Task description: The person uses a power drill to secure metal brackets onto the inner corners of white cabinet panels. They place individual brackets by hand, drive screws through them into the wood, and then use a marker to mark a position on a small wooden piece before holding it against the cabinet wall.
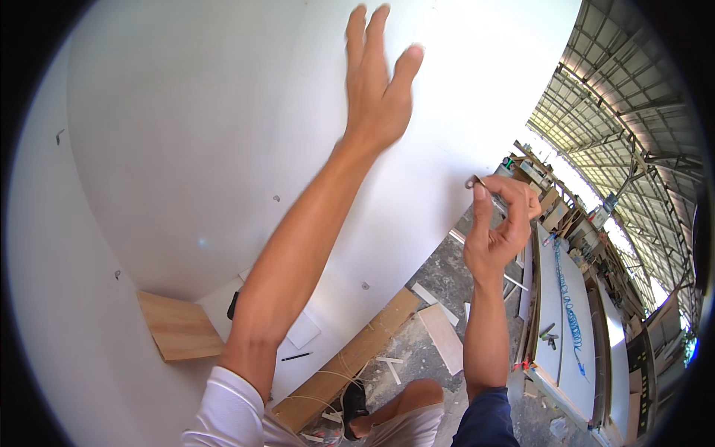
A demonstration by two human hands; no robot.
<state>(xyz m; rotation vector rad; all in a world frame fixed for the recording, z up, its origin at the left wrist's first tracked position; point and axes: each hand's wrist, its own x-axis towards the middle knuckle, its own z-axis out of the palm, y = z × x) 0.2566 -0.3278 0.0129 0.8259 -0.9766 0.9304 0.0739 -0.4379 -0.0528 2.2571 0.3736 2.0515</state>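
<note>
My left hand (378, 100) is raised in front of a large white panel (201, 112), fingers spread and empty; whether it touches the panel I cannot tell. Between the thumb and index finger of my right hand (500, 223) is a small metal bracket (472, 181), pinched by the panel's right edge. Similar small brackets stick out from the white surfaces, one bracket (276, 198) left of my left forearm and another bracket (366, 285) lower down. Further left, a third bracket (117, 275) sits on the white side wall (59, 223).
Low inside the white unit are a brown wooden board (179, 328), a white sheet (304, 330) and a black pen (296, 357). Wood offcuts (441, 339) litter the concrete floor. At right, a blue coiled hose (570, 313) lies on a panel-topped bench (547, 298).
</note>
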